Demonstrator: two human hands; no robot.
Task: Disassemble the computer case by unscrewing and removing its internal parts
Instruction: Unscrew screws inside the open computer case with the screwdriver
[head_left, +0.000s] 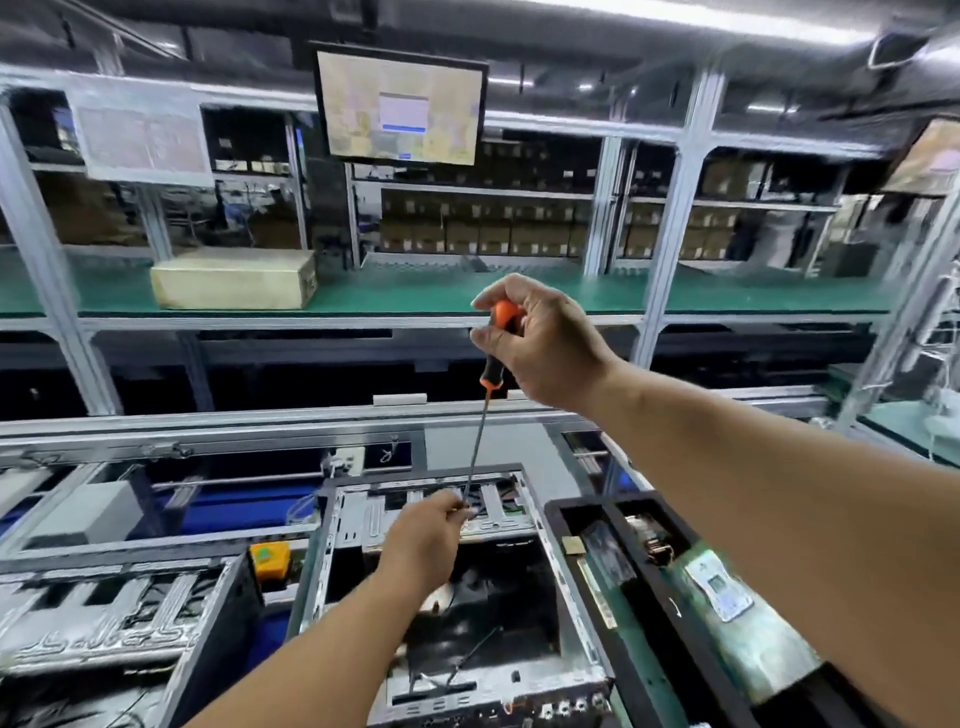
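Head view is smeared by motion, so small parts inside the computer case (441, 597) are hard to make out, and its near edge is cut off at the bottom. The right hand (540, 343) holds the screwdriver (491, 379) upright, fingers curled round the orange and black handle. The left hand (426, 540) pinches the shaft near its tip, which its fingers hide, over the far end of the case. The case lies open on the table, beside a black tray (691, 618). Behind run green shelves (415, 296), a cardboard box (234, 278) and a monitor (400, 106).
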